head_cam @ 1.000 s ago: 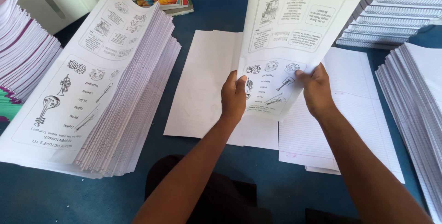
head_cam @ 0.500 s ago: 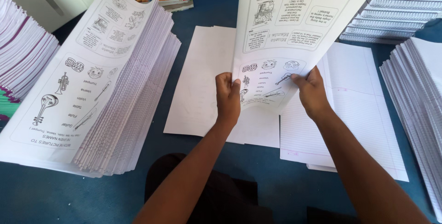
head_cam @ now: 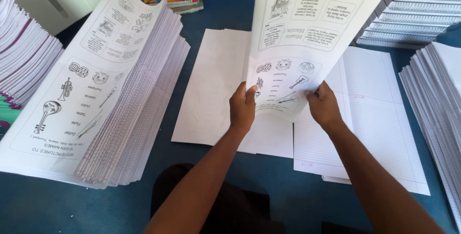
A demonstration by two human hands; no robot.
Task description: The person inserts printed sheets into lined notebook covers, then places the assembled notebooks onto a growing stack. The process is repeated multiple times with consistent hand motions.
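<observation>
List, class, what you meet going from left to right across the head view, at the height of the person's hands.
Tall stack of printed white worksheets → plain white sheet lying flat → left hand → right hand → ruled white sheet lying flat → stack of white paper at the right edge.

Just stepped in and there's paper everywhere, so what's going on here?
A person holds a large printed sheet up by its lower edge, left hand and right hand gripping it side by side. It carries drawings of musical instruments. Below it, blank sheets and ruled sheets lie flat on the blue surface. A tall stack of the same printed sheets sits to the left, with more paper stacks on the right.
</observation>
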